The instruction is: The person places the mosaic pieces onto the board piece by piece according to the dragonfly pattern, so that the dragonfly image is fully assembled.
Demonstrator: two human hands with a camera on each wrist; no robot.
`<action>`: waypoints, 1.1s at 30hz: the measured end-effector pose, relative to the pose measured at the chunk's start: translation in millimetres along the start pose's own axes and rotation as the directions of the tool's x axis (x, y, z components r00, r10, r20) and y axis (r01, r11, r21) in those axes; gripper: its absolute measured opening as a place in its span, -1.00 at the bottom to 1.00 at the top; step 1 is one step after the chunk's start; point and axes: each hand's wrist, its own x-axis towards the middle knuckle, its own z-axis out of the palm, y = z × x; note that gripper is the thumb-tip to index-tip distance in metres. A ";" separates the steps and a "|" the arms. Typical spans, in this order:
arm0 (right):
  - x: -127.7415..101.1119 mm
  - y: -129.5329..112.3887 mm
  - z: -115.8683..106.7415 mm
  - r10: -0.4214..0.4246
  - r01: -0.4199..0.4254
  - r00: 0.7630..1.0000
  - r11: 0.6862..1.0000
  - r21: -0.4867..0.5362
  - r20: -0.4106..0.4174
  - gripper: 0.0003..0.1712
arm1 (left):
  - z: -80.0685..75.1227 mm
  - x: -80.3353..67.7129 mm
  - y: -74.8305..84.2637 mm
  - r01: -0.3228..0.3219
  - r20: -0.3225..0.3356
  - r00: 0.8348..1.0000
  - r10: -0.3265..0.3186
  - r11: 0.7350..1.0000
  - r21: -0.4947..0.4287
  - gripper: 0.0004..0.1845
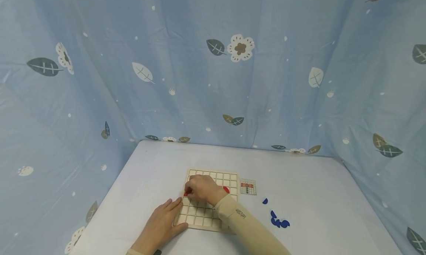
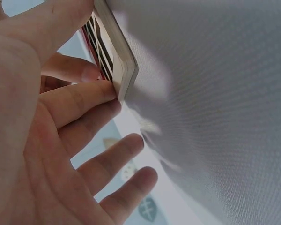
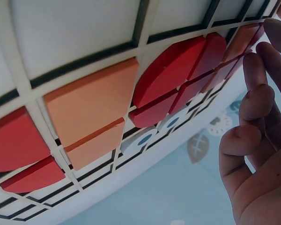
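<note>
A square wooden grid board (image 1: 213,229) lies on the white table. My left hand (image 1: 161,221) rests at its left edge, fingers straight and spread; in the left wrist view, fingertips touch the board's corner (image 2: 124,77). Reaching over the board, my right hand (image 1: 203,188) pinches a red piece (image 1: 188,193) at the left end of a row, mostly hidden under the fingers. Along that row, the right wrist view shows rounded red pieces (image 3: 168,65) and an orange square piece (image 3: 91,101). White pieces with blue spots (image 3: 143,139) sit behind them.
Right of the board lies a small pattern card (image 1: 248,187) with a coloured grid. Several blue pieces (image 1: 284,224) are scattered farther right, one blue half-round piece (image 1: 265,201) apart from them. A blue patterned curtain (image 1: 199,81) hangs behind the table.
</note>
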 end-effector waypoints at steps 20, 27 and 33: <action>-61.9 11.5 -32.3 -0.053 0.071 0.962 0.996 0.060 -0.266 -0.76 | -0.2 1.5 3.7 0.021 0.021 1.000 -0.021 1.000 -0.005 -0.21; -104.0 28.3 -35.6 -0.036 0.060 0.942 0.996 0.062 -0.335 -0.78 | -1.3 1.3 3.5 0.056 0.054 0.997 -0.056 0.998 -0.009 -0.19; -142.4 51.0 -31.8 -0.023 0.060 0.913 0.995 0.078 -0.408 -0.71 | 0.7 1.6 3.6 0.049 0.039 0.998 -0.049 0.999 0.003 -0.18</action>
